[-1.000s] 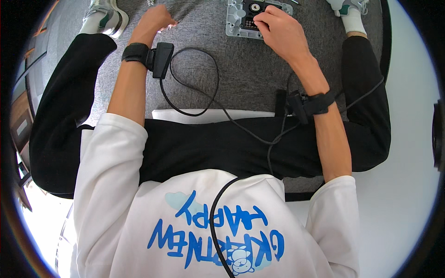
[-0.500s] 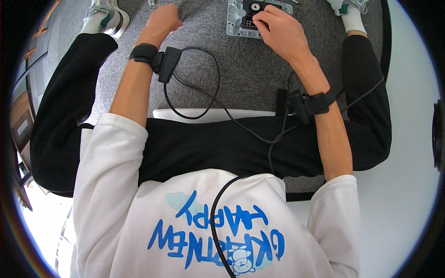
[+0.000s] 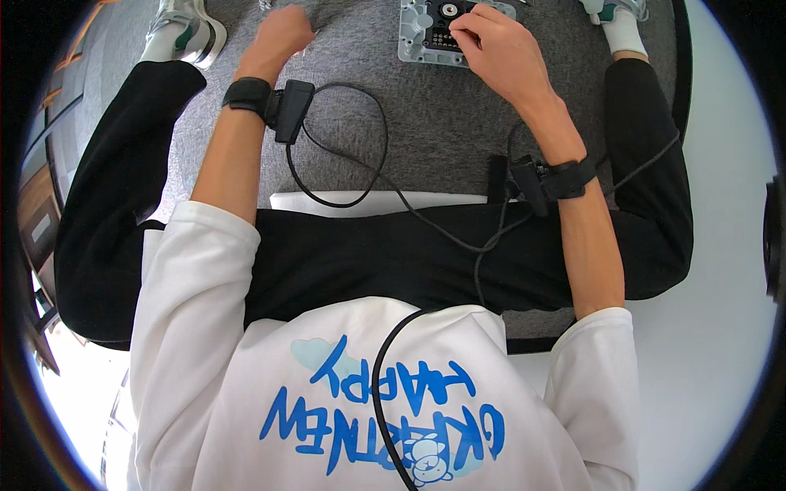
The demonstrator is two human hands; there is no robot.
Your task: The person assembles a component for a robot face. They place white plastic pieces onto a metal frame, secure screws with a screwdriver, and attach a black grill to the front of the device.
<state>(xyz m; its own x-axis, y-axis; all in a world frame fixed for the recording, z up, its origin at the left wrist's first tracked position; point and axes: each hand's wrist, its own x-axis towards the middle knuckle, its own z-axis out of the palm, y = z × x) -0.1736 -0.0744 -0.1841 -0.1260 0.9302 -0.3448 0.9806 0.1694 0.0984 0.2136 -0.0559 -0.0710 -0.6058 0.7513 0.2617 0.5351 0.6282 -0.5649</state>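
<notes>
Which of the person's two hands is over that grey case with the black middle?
The right hand: its fingertips are over the grey case, while the left hand is well to the left, away from it.

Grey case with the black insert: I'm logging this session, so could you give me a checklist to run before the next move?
1. Grey case fully in view: not ok; the picture's upper edge cuts it off.
2. Right hand at the case: ok; its fingertips are over the black insert.
3. Something in the right hand's grip: cannot tell; the fingertips show too small.
4. Left hand at the case: not ok; it is curled over the grey carpet, apart from the case.
5. Looped cable clear of the case: ok, where visible.
</notes>
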